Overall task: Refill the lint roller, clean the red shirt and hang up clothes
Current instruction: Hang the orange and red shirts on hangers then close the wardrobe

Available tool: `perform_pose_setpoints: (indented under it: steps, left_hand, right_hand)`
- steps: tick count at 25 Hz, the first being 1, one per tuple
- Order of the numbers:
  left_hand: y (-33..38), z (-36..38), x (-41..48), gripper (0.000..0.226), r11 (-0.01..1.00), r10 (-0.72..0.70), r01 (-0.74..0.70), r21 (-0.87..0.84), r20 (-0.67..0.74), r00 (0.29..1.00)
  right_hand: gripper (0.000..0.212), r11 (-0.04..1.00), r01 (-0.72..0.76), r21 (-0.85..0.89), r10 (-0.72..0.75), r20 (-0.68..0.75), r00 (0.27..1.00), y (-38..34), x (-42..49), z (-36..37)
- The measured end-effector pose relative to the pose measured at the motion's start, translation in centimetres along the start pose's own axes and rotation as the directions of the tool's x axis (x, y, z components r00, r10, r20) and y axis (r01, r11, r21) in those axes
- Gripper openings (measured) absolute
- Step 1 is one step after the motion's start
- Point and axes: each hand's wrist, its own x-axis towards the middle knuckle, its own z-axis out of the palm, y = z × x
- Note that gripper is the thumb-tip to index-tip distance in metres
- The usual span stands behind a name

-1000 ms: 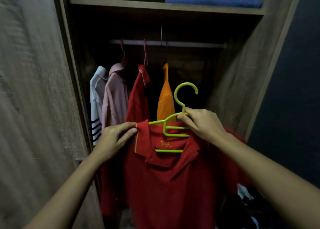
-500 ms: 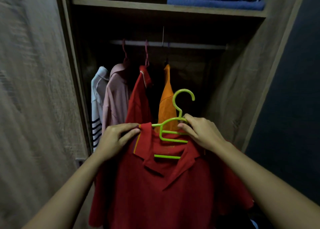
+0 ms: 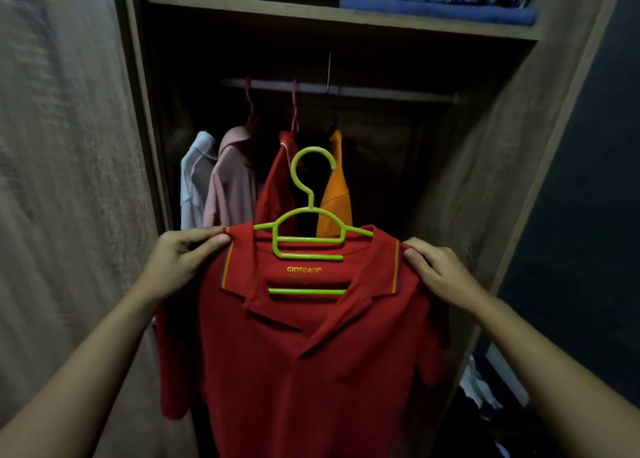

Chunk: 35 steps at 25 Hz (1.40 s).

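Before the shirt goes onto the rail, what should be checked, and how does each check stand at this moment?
1. Red shirt seated on green hanger, both shoulders: ok.
2. Hook upright and uncovered: ok.
3. Left hand and right hand each pinch a shoulder of the shirt: ok.
4. A hand on the hanger itself for lifting: not ok.
5. Bare rail right of the orange shirt: ok.
6. Shirt free of lint: cannot tell.
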Motion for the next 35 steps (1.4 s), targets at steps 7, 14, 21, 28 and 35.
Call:
perform_pose_setpoints:
  steps: [7,14,21,28,35]
  left_hand:
    - [0.0,-0.3,1.8,0.058,0.999,-0.032,0.032,-0.024,-0.013,0.999]
    - [0.1,-1.5,3.8,0.045,0.998,-0.041,0.038,-0.058,-0.054,0.998]
    - [0.8,0.7,4.6,0.027,1.000,-0.011,0.008,-0.027,-0.109,0.994]
    - [5.4,7.9,3.8,0.027,0.974,0.006,0.040,0.225,-0.202,0.979]
    - [7.5,11.4,3.7,0.038,0.955,0.084,-0.149,0.257,0.248,0.965]
  right_hand:
    - [0.031,0.775,-0.203,0.598,0.430,-0.264,0.863,-0.9,0.2,1.3]
    - [0.027,0.848,-0.399,0.347,0.509,-0.327,0.796,0.7,-1.1,1.0]
    - [0.024,0.987,-0.103,0.126,0.161,-0.684,0.711,-6.6,2.2,0.1]
    - [0.059,0.543,-0.377,0.750,0.590,-0.022,0.807,-11.6,6.7,4.8]
    - [0.079,0.386,-0.191,0.902,0.744,-0.182,0.643,-10.0,7.0,3.7]
